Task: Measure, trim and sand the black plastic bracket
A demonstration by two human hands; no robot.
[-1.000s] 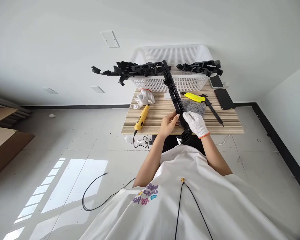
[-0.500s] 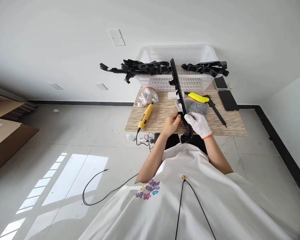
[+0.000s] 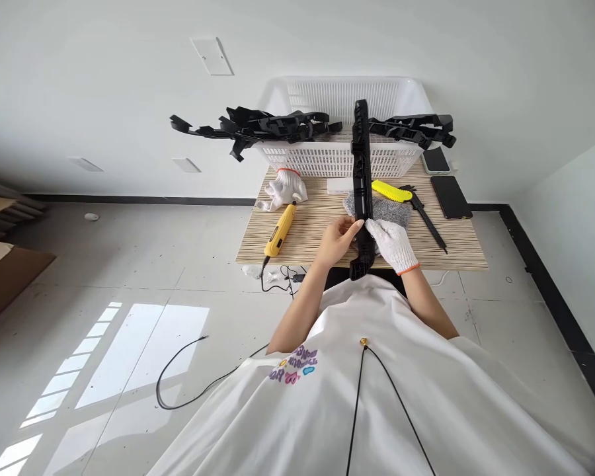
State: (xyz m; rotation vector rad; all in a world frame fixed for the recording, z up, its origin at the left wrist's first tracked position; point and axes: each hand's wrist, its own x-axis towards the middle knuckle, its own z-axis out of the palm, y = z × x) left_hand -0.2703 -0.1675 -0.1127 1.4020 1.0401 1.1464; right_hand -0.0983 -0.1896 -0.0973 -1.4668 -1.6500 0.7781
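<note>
A long black plastic part (image 3: 361, 165) stands lengthwise between my hands, its far end over the white basket (image 3: 317, 162) and its hooked near end over the table's front edge. My bare left hand (image 3: 340, 239) grips it from the left, thumb on its surface. From the right, my right hand (image 3: 393, 243), in a white glove with an orange cuff, pinches its edge. Beneath the part and beside the gloved hand lies a grey cloth (image 3: 391, 211). More black parts rest across the basket, one bunch at the left (image 3: 277, 125) and another at the right (image 3: 414, 129).
On the striped table (image 3: 307, 231) are a yellow corded rotary tool (image 3: 280, 231), a white glove (image 3: 285, 190), a yellow knife (image 3: 391, 191), a black caliper (image 3: 429, 221), a small white box (image 3: 340, 186) and two phones (image 3: 451, 197) (image 3: 435, 160) at the right.
The long black part has turned: its far end has swung right and it now points nearly straight ahead, with more of its face showing. Both hands still hold it. The camera view has shifted slightly.
</note>
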